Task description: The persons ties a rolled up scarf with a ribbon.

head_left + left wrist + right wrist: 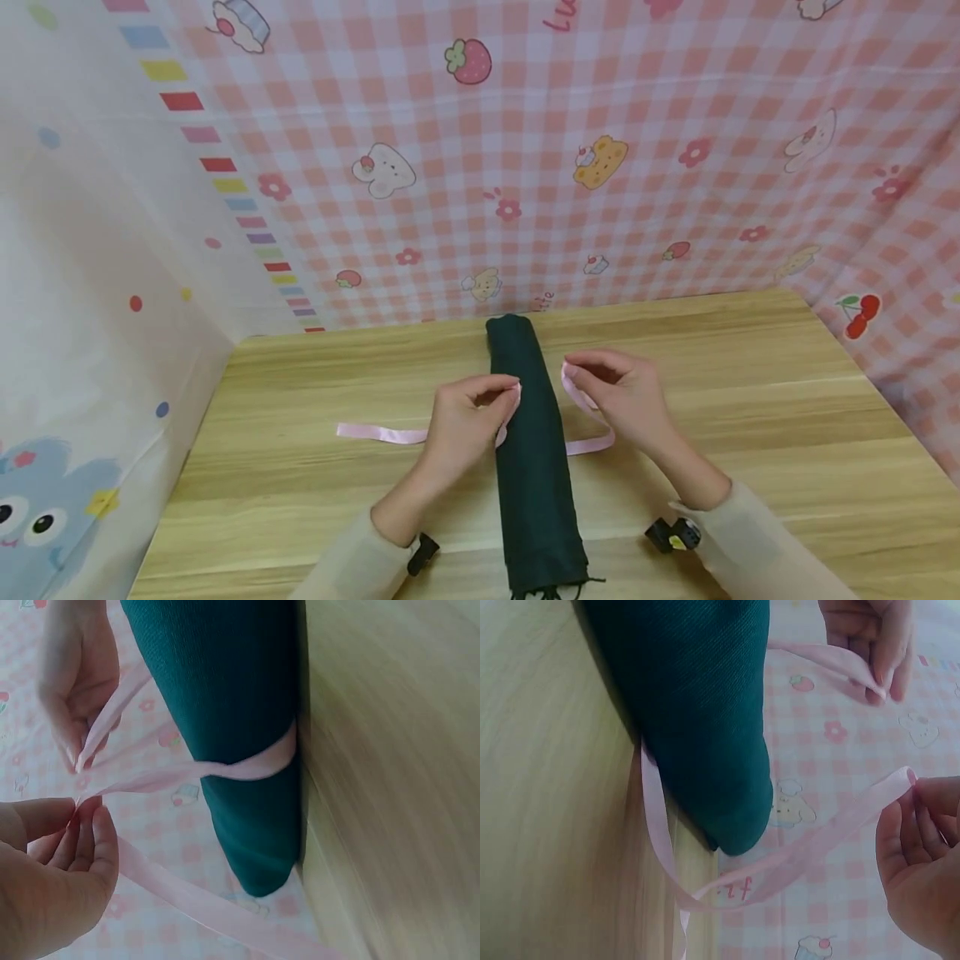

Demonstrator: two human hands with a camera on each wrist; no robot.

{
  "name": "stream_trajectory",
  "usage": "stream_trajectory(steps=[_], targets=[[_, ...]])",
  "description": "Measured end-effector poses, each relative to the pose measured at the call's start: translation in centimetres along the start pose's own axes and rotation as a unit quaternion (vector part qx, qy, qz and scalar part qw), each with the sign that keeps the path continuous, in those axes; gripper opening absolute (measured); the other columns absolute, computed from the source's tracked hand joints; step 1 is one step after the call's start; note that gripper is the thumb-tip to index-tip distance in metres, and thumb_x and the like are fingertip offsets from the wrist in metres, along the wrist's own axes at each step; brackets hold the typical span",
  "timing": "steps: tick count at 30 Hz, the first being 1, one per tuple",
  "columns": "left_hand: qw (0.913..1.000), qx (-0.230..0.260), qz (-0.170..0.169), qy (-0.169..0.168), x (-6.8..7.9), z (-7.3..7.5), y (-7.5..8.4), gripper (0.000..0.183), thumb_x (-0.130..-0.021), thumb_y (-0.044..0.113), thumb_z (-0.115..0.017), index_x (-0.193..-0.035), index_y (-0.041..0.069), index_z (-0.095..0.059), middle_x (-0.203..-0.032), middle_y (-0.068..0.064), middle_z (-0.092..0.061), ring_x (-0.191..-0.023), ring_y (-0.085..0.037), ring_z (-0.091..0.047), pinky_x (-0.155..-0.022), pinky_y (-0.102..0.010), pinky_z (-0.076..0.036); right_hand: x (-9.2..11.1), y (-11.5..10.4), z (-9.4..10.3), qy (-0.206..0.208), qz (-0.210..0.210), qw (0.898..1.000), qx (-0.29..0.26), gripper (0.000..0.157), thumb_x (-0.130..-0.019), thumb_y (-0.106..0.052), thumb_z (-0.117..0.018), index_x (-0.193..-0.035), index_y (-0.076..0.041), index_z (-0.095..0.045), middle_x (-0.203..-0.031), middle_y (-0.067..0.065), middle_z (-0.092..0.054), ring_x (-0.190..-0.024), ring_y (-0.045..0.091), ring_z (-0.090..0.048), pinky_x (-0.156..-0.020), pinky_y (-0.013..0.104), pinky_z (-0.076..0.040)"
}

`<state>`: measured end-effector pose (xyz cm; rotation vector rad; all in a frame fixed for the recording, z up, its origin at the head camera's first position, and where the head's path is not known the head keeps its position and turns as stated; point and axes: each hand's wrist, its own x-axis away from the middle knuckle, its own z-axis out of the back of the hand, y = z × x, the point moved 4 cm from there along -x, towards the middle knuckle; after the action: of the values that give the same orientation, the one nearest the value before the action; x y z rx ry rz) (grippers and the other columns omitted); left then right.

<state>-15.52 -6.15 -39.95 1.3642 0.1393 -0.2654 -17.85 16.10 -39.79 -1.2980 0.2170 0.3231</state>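
A rolled dark green cloth [536,467] with a fringe at its near end lies lengthwise on the table. A pink ribbon [590,445] comes out on both sides of the roll. On the left, my left hand [465,421] pinches the ribbon between thumb and fingertips, above the roll's left edge. My right hand [626,396] pinches the ribbon on the other side, raised a little right of the roll. The left wrist view shows the ribbon [255,765] against the cloth's side. Slack ribbon [735,900] hangs below my right hand in the right wrist view.
The wooden table [300,517] reaches back to a pink checked cloth [435,208] with cartoon prints. A white printed cloth [97,250] hangs at the left. Black wrist cameras [673,534] sit by both sleeves.
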Motion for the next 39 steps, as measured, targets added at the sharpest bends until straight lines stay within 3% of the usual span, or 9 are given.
stream_trajectory(steps=[3,6,15,22,32,39], targets=[[0.9993,0.022,0.025,-0.014,-0.1,-0.6,-0.2,0.013,-0.096,0.006,-0.076,-0.106,0.001,-0.081,-0.085,-0.013,-0.074,-0.057,-0.019,-0.061,-0.053,-0.018,-0.051,-0.2,-0.1,-0.6,-0.015,0.005,1.000,0.004,0.017,-0.095,-0.005,-0.076,-0.111,-0.002,-0.080,-0.104,0.011,-0.078,-0.084,0.014,-0.070,-0.071,0.022,-0.059],[0.9992,0.027,0.025,-0.015,-0.1,-1.0,-0.1,0.013,-0.096,0.007,-0.076,-0.106,0.002,-0.081,-0.083,-0.012,-0.074,-0.056,-0.014,-0.058,-0.051,-0.017,-0.048,-0.3,-0.3,-1.1,-0.027,0.015,0.999,0.009,0.017,-0.095,-0.003,-0.076,-0.111,-0.001,-0.080,-0.106,0.010,-0.078,-0.086,0.015,-0.070,-0.072,0.023,-0.059],[0.9996,0.016,-0.017,-0.012,-0.3,-1.5,0.3,0.013,-0.094,0.001,-0.076,-0.105,0.000,-0.081,-0.097,-0.011,-0.079,-0.083,-0.018,-0.071,-0.074,-0.020,-0.057,-0.5,0.0,-2.0,-0.064,0.010,0.998,0.000,0.020,-0.096,0.002,-0.072,-0.115,0.003,-0.077,-0.112,0.015,-0.076,-0.094,0.020,-0.071,-0.081,0.022,-0.059],[0.9992,0.003,-0.035,-0.021,-0.5,-1.7,0.3,0.014,-0.093,-0.001,-0.077,-0.106,0.002,-0.081,-0.095,-0.008,-0.078,-0.082,-0.019,-0.070,-0.074,-0.022,-0.057,-0.1,0.3,-2.7,-0.102,0.000,0.993,-0.053,0.024,-0.094,0.004,-0.071,-0.118,0.006,-0.075,-0.114,0.018,-0.074,-0.095,0.020,-0.072,-0.083,0.025,-0.060],[0.9983,-0.007,-0.058,-0.006,-0.7,-1.7,0.2,0.008,-0.088,-0.003,-0.081,-0.089,0.004,-0.076,-0.081,-0.004,-0.073,-0.071,-0.015,-0.066,-0.065,-0.023,-0.057,0.0,0.6,-3.5,-0.095,-0.048,0.993,-0.055,0.025,-0.095,-0.011,-0.078,-0.116,0.004,-0.076,-0.110,0.012,-0.076,-0.092,0.023,-0.074,-0.078,0.030,-0.062],[0.9998,0.003,-0.014,-0.013,-0.7,-1.4,-0.5,0.006,-0.090,0.005,-0.082,-0.094,0.005,-0.077,-0.087,-0.005,-0.075,-0.072,-0.014,-0.067,-0.065,-0.024,-0.059,-0.2,0.5,-3.2,-0.077,-0.059,0.994,-0.048,0.020,-0.095,-0.011,-0.079,-0.112,-0.001,-0.079,-0.107,0.011,-0.078,-0.091,0.024,-0.074,-0.078,0.029,-0.062]])
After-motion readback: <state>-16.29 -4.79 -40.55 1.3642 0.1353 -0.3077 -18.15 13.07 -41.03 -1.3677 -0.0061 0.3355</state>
